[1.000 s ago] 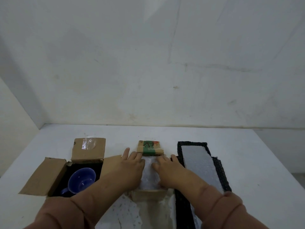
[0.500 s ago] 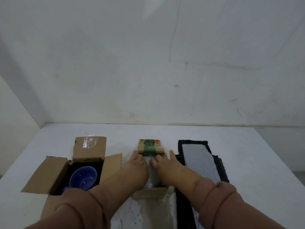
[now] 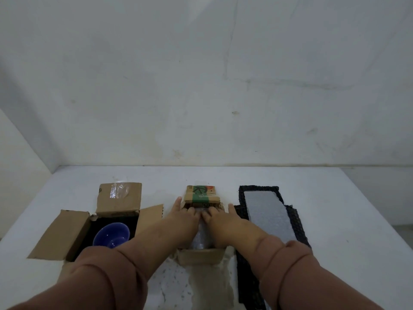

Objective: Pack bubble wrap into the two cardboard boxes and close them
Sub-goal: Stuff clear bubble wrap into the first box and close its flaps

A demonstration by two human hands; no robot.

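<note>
— Two cardboard boxes on the white table (image 3: 335, 220), is that right?

— Yes. One open box (image 3: 116, 220) sits at lower left of the frame with its flaps spread out, and a blue cup (image 3: 111, 237) rests inside on a dark lining. A smaller box (image 3: 201, 256) sits at lower centre, its far flap (image 3: 201, 194) printed in green and standing up.

— Where is the bubble wrap?

— A clear wad of bubble wrap (image 3: 201, 240) lies in the smaller box, showing between the two wrists. More wrapping lies on the table just in front of that box, toward the bottom edge.

— And the hands?

— Both are in the smaller box, side by side and nearly touching. The left hand (image 3: 185, 220) lies flat on the wrap, fingers stretched toward the far flap, thumb out to the left. The right hand (image 3: 220, 220) does likewise, thumb out to the right. Neither hand is closed around anything; the palms press down, fingers extended.

— Anything at the right?

— A grey foam sheet (image 3: 268, 215) lies on black mesh padding (image 3: 245, 265), just beside the smaller box.
</note>
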